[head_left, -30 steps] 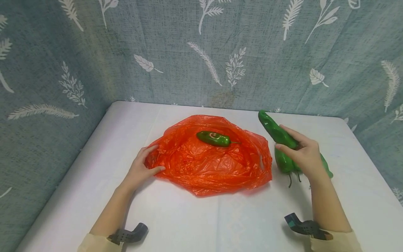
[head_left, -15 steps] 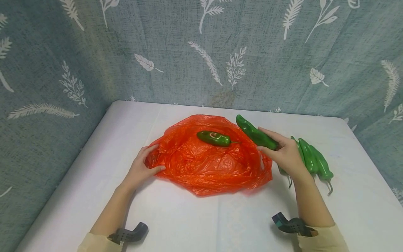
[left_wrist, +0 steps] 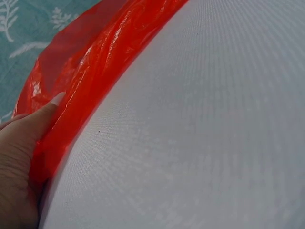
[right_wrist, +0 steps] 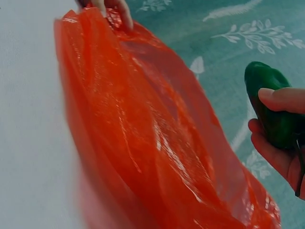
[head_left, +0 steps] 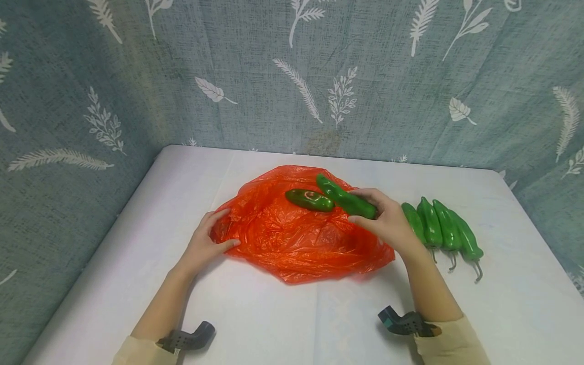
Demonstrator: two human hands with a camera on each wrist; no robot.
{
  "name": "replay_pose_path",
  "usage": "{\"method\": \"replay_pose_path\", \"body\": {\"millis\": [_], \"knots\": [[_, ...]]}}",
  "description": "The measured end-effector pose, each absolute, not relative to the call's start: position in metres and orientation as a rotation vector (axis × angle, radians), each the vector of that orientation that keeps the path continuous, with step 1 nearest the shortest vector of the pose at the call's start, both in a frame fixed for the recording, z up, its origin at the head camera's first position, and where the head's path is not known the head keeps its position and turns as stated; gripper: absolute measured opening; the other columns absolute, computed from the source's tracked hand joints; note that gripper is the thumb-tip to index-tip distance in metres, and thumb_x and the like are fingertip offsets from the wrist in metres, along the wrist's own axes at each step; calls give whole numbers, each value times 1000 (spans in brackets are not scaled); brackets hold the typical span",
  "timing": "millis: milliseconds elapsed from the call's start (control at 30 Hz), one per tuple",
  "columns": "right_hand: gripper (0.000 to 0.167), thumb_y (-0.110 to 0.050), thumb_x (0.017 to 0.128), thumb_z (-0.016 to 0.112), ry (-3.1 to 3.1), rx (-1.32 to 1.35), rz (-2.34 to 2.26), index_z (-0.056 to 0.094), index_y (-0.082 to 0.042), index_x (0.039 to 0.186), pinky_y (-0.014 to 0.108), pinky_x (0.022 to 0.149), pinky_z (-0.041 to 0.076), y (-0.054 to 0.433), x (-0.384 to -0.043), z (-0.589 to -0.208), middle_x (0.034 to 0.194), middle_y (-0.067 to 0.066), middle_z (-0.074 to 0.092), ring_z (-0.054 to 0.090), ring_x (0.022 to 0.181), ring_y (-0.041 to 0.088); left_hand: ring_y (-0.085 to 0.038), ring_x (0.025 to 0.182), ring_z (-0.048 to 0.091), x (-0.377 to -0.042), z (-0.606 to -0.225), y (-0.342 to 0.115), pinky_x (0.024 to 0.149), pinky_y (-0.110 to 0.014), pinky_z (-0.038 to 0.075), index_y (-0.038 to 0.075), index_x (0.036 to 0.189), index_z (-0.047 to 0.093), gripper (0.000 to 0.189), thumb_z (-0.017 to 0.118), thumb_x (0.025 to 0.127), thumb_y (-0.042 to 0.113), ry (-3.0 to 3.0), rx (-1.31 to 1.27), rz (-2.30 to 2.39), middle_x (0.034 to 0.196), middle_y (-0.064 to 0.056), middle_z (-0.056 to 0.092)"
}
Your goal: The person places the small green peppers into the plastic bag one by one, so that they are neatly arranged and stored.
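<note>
A crinkled red plastic bag (head_left: pixel 292 251) lies spread in the middle of the white table, its mouth open. My left hand (head_left: pixel 207 239) holds the bag's left end, thumb on the near side and fingers on the far side; the left wrist view shows the thumb (left_wrist: pixel 50 109) against the red film. Between thumb and fingers, my right hand (head_left: pixel 388 220) grips a long green chili pepper (head_left: pixel 348 199) by its stem end, over the bag's right part. Another green chili pepper (head_left: pixel 307 199) lies in the bag, its stem end overlapped by the held one in the head view.
Right of the bag, several green chili peppers (head_left: pixel 449 230) lie side by side, stems toward me. The white table (head_left: pixel 255 319) ends at a green-blue leaf-patterned curtain (head_left: pixel 255 101) at the back and sides.
My right hand has carried the held chili pepper leftward from above the row of peppers to over the bag, uncovering the row. The left hand and bag have stayed in place.
</note>
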State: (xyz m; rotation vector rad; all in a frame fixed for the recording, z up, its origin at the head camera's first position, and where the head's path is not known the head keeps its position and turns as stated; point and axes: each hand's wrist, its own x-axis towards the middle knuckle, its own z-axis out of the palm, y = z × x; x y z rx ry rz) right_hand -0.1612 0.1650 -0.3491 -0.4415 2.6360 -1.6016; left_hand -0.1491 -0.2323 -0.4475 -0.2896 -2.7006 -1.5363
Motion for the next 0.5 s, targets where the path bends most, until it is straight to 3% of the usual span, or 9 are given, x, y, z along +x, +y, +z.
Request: {"method": "replay_pose_path", "body": {"millis": [333,500], "knots": [[47,-10,78,77,2658,-549,-1567,62,-8,123,21,74,53,145,-171,-361,118,12,62,58,92,24,-29,128,39,-149,-447,-233,100,-53,42,14,143,37,76,77,79,24,-2691,-303,-1556,136,-9,39],[47,-14,79,77,2667,-526,-1497,63,-11,124,29,78,52,135,-177,-368,121,10,62,58,94,24,-28,128,39,-149,-446,-233,100,-52,43,15,143,37,76,77,79,23,-2697,-299,-1558,137,-8,39]]}}
